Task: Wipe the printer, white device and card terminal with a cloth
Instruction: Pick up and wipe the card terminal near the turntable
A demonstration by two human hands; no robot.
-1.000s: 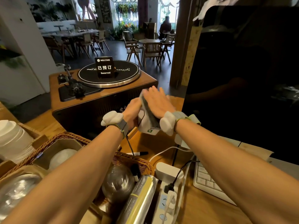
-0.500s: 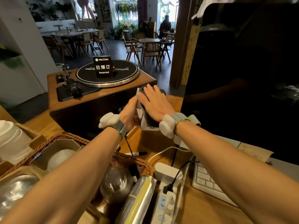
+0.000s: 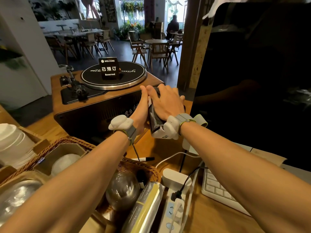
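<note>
A white card terminal [image 3: 157, 133] with a dark screen stands tilted on the wooden counter, just right of the record player. My left hand [image 3: 140, 111] grips its left side, fingers pointing up along the edge. My right hand [image 3: 165, 102] lies flat on the terminal's face, pressing a grey cloth [image 3: 155, 118] against the screen. Only the cloth's lower hem and top edge show around my palm. The terminal's upper part is hidden under my hands.
A wooden record player [image 3: 94, 100] with a black "Reserved" sign [image 3: 109, 68] stands behind. A large dark monitor [image 3: 252, 81] fills the right. Near me lie a wicker basket [image 3: 141, 167], a power strip [image 3: 173, 200], a white keyboard [image 3: 217, 190] and a marker [image 3: 145, 159].
My right hand with the cloth has slid up the terminal's face toward its top. My left hand's fingers have stretched upward along the left side.
</note>
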